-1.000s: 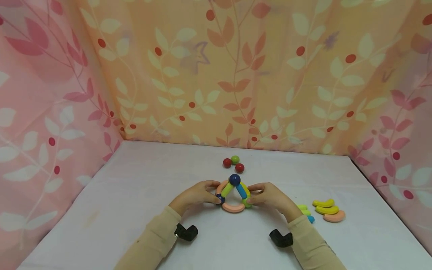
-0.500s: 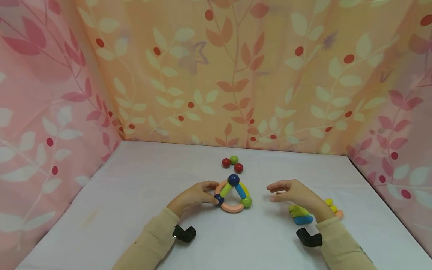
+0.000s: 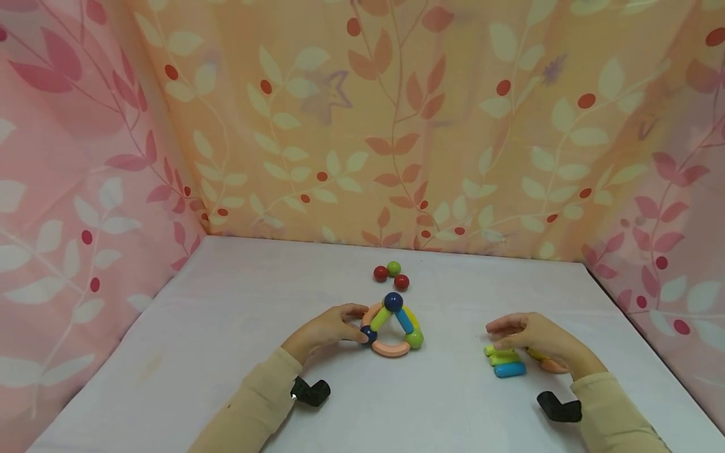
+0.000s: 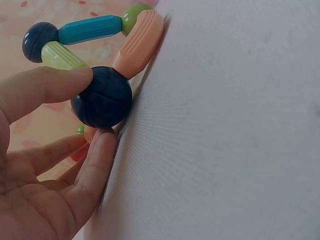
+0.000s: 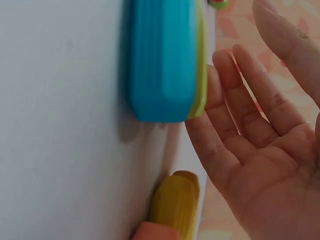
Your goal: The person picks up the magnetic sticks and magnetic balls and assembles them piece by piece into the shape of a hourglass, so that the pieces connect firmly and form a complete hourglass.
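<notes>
A pyramid-like frame of toy magnetic rods and balls stands on the table. At its top is a dark blue ball, joined to a green rod and a blue rod. My left hand pinches the dark blue corner ball at the frame's left, between thumb and fingers. A green ball and a curved peach rod form the front base. My right hand hovers, fingers relaxed, over loose green rods and a blue rod, holding nothing.
Two red balls and a green ball lie behind the frame. Curved yellow rods and a peach rod are partly hidden under my right hand. A patterned curtain hangs behind the table.
My right hand has let go of the frame's green corner ball and moved right, over the loose rods. My left hand keeps its hold, and the frame stays in place.
</notes>
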`<state>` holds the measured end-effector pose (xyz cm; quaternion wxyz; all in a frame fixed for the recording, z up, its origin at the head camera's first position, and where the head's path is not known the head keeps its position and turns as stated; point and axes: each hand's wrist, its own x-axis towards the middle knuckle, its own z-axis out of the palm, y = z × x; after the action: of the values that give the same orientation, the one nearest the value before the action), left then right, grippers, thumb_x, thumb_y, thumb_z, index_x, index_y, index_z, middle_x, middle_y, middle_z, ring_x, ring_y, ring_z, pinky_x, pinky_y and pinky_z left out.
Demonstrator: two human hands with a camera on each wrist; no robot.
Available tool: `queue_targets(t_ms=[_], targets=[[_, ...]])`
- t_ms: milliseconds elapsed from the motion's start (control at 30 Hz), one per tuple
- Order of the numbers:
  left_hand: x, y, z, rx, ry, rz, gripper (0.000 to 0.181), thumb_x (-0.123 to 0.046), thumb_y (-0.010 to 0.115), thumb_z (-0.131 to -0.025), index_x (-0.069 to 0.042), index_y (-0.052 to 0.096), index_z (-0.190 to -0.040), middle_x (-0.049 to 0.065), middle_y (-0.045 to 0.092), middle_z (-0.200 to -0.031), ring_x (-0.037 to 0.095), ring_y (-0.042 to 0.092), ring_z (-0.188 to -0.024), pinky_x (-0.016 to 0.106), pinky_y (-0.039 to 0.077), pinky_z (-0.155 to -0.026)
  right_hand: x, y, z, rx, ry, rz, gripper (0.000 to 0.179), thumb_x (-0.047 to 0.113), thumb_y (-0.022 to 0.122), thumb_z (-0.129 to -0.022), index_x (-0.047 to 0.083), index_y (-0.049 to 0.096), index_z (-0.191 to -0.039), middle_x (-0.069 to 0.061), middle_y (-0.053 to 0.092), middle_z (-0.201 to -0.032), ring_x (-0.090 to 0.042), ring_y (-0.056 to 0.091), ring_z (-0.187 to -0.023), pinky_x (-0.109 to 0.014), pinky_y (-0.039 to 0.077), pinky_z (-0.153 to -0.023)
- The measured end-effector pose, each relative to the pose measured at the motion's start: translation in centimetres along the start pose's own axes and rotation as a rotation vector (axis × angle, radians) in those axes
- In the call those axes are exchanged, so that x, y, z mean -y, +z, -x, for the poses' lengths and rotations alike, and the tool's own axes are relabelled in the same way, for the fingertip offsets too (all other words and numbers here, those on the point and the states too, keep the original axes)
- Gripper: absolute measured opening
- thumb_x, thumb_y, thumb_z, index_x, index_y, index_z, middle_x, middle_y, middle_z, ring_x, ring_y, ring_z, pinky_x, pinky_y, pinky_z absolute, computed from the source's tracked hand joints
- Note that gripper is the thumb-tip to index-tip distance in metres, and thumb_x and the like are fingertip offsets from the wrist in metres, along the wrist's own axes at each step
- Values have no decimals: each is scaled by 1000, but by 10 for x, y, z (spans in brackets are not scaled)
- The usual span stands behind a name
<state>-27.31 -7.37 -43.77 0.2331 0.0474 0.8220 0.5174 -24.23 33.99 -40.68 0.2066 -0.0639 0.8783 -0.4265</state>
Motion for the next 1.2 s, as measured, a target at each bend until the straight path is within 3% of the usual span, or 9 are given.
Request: queue_targets(t_ms=[167, 367, 467, 633, 800, 967, 1200], targets=[[1, 0, 0, -2, -2, 12, 64, -13, 82, -80, -16, 57, -138, 7, 55, -141, 28, 52, -120, 57, 40, -111, -5, -1, -3, 25, 41, 15, 47, 26, 79, -84, 2, 66, -123, -12, 70, -123, -20, 63, -111, -47, 50, -101], [1, 1, 0, 6, -3, 24, 65, -13, 82, -80, -16, 56, -139, 7, 55, -142, 25, 54, -114, 54, 42, -110, -7, -1, -9, 21, 96, -8, 41, 21, 79, -84, 2, 69, -119, -10, 71, -120, -18, 62, -103, -33, 54, -91], [1, 1, -1, 7, -6, 17, 65, -13, 82, -80, -17, 56, -139, 7, 55, -142, 24, 54, -110, 51, 44, -107, -7, 0, -11, 7, 120, 16, 40, 26, 78, -85, 5, 71, -118, -7, 71, -117, -19, 60, -101, -28, 52, -84], [2, 1, -3, 3, -10, 16, 65, -13, 83, -79, -17, 56, -139, 7, 55, -141, 25, 54, -111, 51, 45, -107, 0, 7, -15, -34, 162, 95, 41, 35, 77, -85, 12, 72, -117, -3, 69, -116, -21, 56, -102, -33, 50, -85], [2, 1, -3, -7, -23, 9, 67, -14, 84, -78, -17, 56, -139, 7, 55, -142, 26, 54, -114, 54, 44, -107, 9, 14, -22, -47, 129, 214, 34, 30, 79, -84, 10, 74, -112, -3, 69, -108, -21, 57, -96, -34, 50, -82], [2, 1, -1, -8, -29, 3, 67, -14, 84, -78, -18, 56, -139, 7, 55, -141, 23, 54, -106, 48, 47, -101, 22, 24, -31, -56, 99, 247, 27, 26, 79, -84, 11, 75, -106, -2, 69, -102, -20, 55, -92, -31, 48, -76], [1, 1, -1, -10, -26, 2, 67, -15, 85, -77, -19, 57, -138, 6, 55, -142, 23, 54, -106, 49, 47, -100, 55, 42, -47, -126, -3, 132, 38, 35, 78, -85, 11, 72, -114, -3, 72, -109, -18, 60, -98, -41, 54, -92]])
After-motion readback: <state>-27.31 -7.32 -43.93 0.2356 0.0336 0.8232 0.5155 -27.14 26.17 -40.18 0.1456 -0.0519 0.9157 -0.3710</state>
